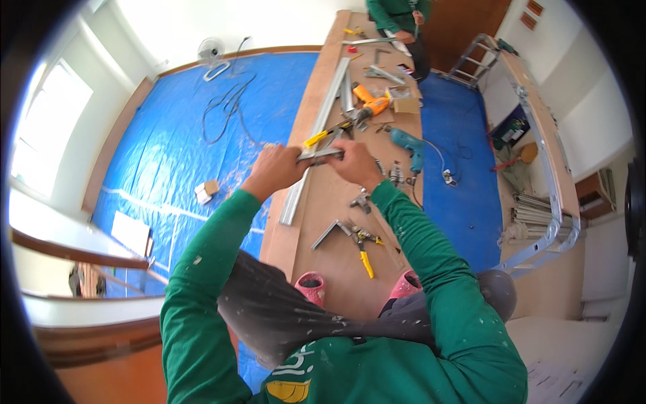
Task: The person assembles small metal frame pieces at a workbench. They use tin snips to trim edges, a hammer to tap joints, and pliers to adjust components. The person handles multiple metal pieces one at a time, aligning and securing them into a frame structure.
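Both of my hands are closed on a short piece of metal channel (320, 156), held level above the wooden platform. My left hand (277, 168) grips its left end and my right hand (356, 163) its right end. Just beyond my fingers is a yellow-handled tool (316, 139), partly hidden. A long metal channel (293, 199) runs along the platform under and past my left hand. Nearer to me lie yellow-handled snips (364, 256) beside a bent metal piece (328, 233). A small grey metal tool or fitting (361, 200) rests below my right hand.
An orange drill (374, 106) and a teal drill (408, 143) lie on the wooden platform (340, 269). Blue sheeting (168, 135) covers the floor, with a cable (229, 106) on it. At the far end another person's hand (404, 37) shows. A ladder (555, 202) stands at right.
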{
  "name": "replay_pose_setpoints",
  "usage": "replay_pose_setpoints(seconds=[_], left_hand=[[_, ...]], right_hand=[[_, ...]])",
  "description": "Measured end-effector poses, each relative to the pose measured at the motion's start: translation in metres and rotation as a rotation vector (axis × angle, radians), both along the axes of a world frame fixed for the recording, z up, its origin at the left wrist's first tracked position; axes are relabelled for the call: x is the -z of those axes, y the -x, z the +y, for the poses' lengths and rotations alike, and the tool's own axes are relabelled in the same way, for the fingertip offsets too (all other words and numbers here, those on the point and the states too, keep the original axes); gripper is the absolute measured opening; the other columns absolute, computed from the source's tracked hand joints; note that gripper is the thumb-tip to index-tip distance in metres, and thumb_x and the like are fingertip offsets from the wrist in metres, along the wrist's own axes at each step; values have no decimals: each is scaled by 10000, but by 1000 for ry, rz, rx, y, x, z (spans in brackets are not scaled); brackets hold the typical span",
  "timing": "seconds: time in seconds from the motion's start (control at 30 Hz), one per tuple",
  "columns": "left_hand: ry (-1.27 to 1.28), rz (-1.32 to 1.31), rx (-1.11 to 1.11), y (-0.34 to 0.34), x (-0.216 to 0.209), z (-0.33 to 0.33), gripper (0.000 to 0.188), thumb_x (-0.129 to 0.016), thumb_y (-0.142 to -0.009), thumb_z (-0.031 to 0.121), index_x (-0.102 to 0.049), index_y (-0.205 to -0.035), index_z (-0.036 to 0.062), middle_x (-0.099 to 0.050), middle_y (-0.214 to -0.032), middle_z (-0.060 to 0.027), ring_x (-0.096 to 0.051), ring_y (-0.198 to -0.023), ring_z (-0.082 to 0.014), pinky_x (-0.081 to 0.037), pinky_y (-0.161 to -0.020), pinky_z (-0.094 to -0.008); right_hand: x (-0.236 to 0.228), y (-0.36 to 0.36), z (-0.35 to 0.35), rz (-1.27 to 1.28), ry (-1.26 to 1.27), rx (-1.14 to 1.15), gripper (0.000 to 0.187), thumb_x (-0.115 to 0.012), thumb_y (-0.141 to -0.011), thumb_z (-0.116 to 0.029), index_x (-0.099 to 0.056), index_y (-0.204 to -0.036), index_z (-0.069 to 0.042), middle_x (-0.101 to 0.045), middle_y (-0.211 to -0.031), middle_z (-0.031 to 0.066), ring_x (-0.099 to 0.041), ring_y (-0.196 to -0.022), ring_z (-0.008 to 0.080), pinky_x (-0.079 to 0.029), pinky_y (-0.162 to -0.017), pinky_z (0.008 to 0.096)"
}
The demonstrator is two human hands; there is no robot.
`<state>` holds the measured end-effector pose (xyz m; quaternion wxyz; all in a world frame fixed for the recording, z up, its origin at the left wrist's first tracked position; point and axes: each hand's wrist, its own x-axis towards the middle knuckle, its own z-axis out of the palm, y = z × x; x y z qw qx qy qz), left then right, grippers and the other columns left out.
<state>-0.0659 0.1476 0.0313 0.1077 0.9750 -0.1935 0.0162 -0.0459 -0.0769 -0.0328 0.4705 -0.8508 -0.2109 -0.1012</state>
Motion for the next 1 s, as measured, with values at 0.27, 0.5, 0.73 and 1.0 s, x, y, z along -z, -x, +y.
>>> replay_pose_setpoints(seconds=[0.27, 0.5, 0.73, 1.0], left_hand=[[3, -42, -77, 12, -12, -16, 398, -585, -996, 426, -730, -936, 61, -705, -753, -230, -697, -732, -454, -552, -696, -557], [-3, -66, -132, 12, -7, -31, 333, -616, -958, 358, -757, -946, 57, -736, -798, -210, -723, -724, -420, -575, -697, -526], [31, -48, -173, 8, -1, -47, 338, -574, -983, 349, -746, -948, 61, -733, -833, -250, -720, -794, -458, -570, -768, -555], [40, 59, -244, 5, 9, -57, 399, -569, -1002, 383, -766, -998, 37, -746, -923, -268, -727, -884, -466, -570, -821, -554]], right_hand=[[-14, 12, 2, -12, -45, 94, 219, -812, -872, -227, -729, -984, -58, -737, -810, 179, -741, -727, 342, -563, -629, 408], [-10, 10, -4, -59, -49, 159, 207, -803, -877, -245, -724, -964, -74, -731, -779, 166, -734, -696, 346, -554, -612, 425], [0, 7, -11, -45, -1, 238, 277, -809, -877, -320, -677, -891, -76, -714, -736, 171, -713, -698, 393, -532, -607, 483], [7, 10, -8, 4, 58, 336, 303, -804, -866, -350, -687, -900, -73, -716, -764, 202, -705, -776, 447, -539, -676, 527]])
